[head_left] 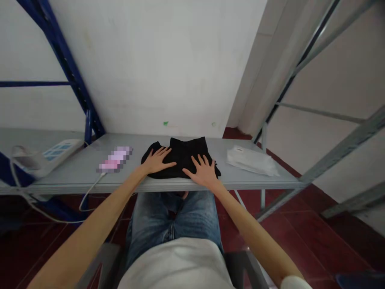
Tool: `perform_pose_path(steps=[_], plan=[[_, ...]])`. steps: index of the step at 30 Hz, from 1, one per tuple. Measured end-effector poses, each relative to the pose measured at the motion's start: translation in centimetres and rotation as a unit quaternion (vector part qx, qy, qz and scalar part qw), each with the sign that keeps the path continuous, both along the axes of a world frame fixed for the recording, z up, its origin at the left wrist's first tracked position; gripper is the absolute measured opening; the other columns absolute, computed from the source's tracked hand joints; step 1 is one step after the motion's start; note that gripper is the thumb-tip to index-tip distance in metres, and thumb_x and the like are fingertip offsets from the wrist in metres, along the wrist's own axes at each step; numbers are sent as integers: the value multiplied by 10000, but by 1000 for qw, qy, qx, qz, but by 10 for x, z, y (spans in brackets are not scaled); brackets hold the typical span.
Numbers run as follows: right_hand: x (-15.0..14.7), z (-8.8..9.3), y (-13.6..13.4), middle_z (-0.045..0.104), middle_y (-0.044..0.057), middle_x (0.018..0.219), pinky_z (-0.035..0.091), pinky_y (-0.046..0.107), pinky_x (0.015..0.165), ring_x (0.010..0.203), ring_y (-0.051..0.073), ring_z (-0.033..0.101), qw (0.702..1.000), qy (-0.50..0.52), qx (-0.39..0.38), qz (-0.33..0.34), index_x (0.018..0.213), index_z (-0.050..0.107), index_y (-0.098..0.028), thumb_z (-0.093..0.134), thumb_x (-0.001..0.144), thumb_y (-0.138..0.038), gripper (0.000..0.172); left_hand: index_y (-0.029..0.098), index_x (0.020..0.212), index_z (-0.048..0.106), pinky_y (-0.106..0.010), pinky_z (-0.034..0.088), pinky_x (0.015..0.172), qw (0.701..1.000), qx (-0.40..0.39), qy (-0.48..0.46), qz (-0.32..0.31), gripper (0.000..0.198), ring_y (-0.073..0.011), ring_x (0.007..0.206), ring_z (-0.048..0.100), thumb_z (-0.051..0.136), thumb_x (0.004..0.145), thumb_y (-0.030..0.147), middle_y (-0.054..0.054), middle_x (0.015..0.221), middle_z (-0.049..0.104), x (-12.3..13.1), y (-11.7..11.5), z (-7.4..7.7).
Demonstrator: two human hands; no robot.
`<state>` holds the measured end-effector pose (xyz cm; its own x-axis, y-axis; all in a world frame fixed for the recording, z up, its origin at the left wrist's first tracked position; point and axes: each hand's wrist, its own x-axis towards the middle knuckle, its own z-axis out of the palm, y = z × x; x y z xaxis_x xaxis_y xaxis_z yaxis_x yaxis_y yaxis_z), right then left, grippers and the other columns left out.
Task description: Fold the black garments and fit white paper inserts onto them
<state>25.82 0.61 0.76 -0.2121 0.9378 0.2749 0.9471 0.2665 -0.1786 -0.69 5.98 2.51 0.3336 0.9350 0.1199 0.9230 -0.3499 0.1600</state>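
A black cloth (pixel 183 154) lies bunched into a compact, flat shape on the grey shelf, near its front edge. My left hand (pixel 157 161) rests on the cloth's left part, fingers spread and pointing up and to the right. On the right part lies my right hand (pixel 203 171), palm down, its fingers also spread. Neither hand grips the fabric. Parts of the cloth under both palms are hidden.
Right of the cloth, clear plastic packaging (pixel 252 160) lies on the grey shelf (pixel 168 185). To the left are a blurred-out phone (pixel 116 159) with a white cable and a white power strip (pixel 58 154). Blue and grey metal posts flank the shelf.
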Motion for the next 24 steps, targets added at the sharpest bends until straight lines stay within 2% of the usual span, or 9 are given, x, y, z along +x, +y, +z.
perform_pose_path(steps=[6, 16, 24], plan=[[0, 7, 27, 286, 140, 1729, 103, 746, 1222, 1600, 396, 182, 999, -10, -44, 0, 1658, 348, -264, 356, 950, -859, 925, 261, 1691, 225, -632, 55, 1296, 1000, -12, 3, 23, 940, -328, 1633, 158, 386, 942, 807, -97, 1751, 224, 3, 22, 1], [6, 1, 14, 292, 154, 1725, 94, 751, 1220, 1600, 404, 169, 1000, -6, -29, 3, 1662, 340, -245, 348, 929, -885, 974, 266, 1693, 212, -613, 72, 1301, 1000, 1, 4, 6, 943, -324, 1630, 177, 381, 944, 811, -94, 1748, 240, 4, 14, -3], [-5, 9, 43, 249, 157, 1739, 102, 756, 1216, 1604, 407, 165, 998, -20, -59, 0, 1672, 311, -251, 337, 925, -893, 986, 255, 1691, 221, -617, 53, 1300, 1000, -9, -1, 19, 949, -328, 1629, 178, 389, 937, 807, -104, 1747, 242, -1, 41, -2]])
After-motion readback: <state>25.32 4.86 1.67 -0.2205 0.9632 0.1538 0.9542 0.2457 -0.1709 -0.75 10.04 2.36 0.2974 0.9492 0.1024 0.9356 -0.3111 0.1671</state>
